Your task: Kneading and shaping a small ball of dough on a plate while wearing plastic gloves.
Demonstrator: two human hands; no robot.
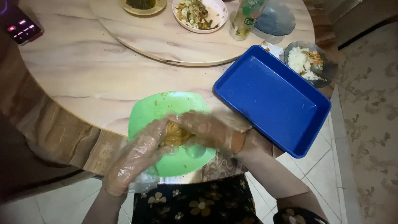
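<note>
A green square plate (157,110) sits at the near edge of the round table. Over it, both my hands wear clear plastic gloves. My left hand (139,153) and my right hand (207,130) are closed together around a yellowish-brown lump of food (176,135), pressing it from both sides just above the plate. Most of the lump is hidden by my fingers. A blue rectangular tray (271,97) lies empty just right of my right hand, hanging partly over the table's edge.
A round turntable (166,41) fills the table's far middle, bearing a white plate of mixed vegetables (199,14), a bottle (244,20) and a blue lid. A grey bowl of rice (309,62) stands far right. A dark device with lit buttons (18,27) lies far left.
</note>
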